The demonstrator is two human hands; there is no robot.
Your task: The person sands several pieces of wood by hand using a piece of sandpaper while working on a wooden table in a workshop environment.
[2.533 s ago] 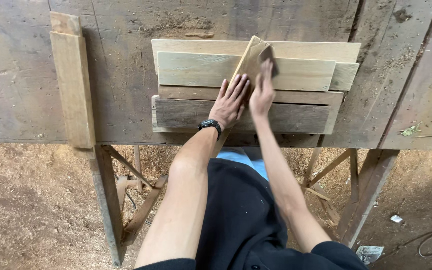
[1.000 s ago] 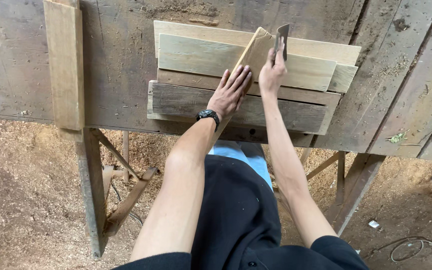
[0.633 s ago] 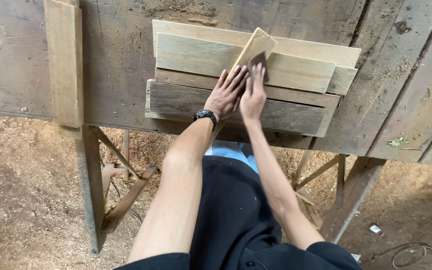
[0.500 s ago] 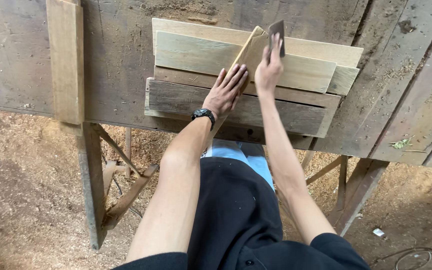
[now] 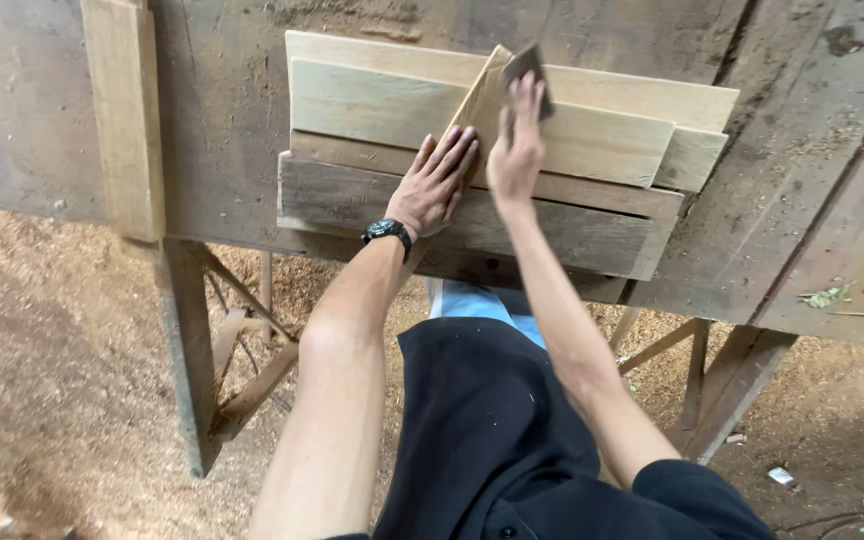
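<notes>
A narrow pale wooden strip (image 5: 474, 105) lies at a slant on a stack of flat boards (image 5: 372, 110) on the workbench (image 5: 222, 120). My left hand (image 5: 436, 183), a black watch on its wrist, presses flat on the strip's near end with fingers spread. My right hand (image 5: 516, 145) grips a small dark sanding pad (image 5: 530, 72) and holds it against the strip's far end.
A separate upright plank (image 5: 124, 110) lies on the bench at the left. The bench's wooden legs and braces (image 5: 202, 340) stand below, over a sawdust-covered floor (image 5: 42, 350). A green leaf scrap (image 5: 824, 296) lies on the bench at the right.
My right hand has been rubbing the pad back and forth along the strip and is again at its far end. My left hand has stayed pressed on the strip.
</notes>
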